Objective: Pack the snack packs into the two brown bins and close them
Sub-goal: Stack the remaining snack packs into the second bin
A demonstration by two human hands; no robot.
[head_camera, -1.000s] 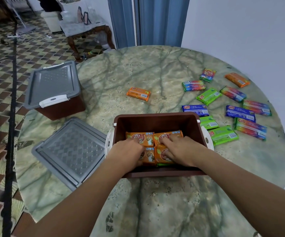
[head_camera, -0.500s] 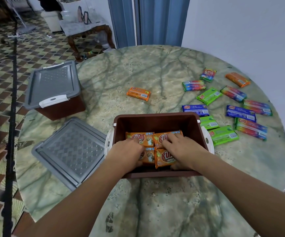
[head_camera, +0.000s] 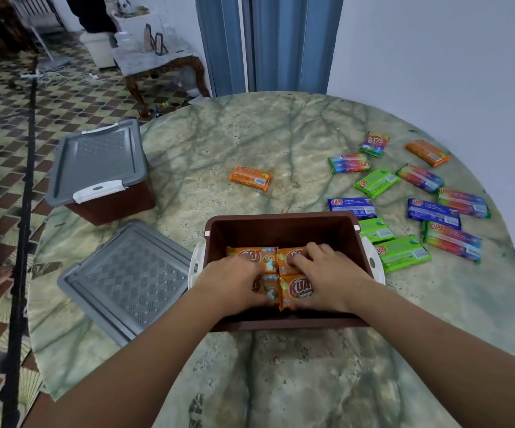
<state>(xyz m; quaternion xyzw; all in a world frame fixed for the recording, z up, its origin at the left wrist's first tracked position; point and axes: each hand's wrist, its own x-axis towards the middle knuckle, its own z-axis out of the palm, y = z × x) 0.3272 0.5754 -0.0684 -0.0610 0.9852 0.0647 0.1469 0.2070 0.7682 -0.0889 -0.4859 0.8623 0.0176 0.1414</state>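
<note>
Since a second ago the near-right orange pack [head_camera: 296, 291] has come into fuller view inside the open brown bin [head_camera: 280, 222] as the right hand [head_camera: 330, 273] drew back a little. Both hands sit on the four orange packs; the left hand [head_camera: 228, 284] hides its fingers, so I cannot tell either grip. More packs [head_camera: 401, 253] lie loose on the bench [head_camera: 280, 366], partly cut off behind the bin's wall, with the second bin [head_camera: 101, 168] lidded.
</note>
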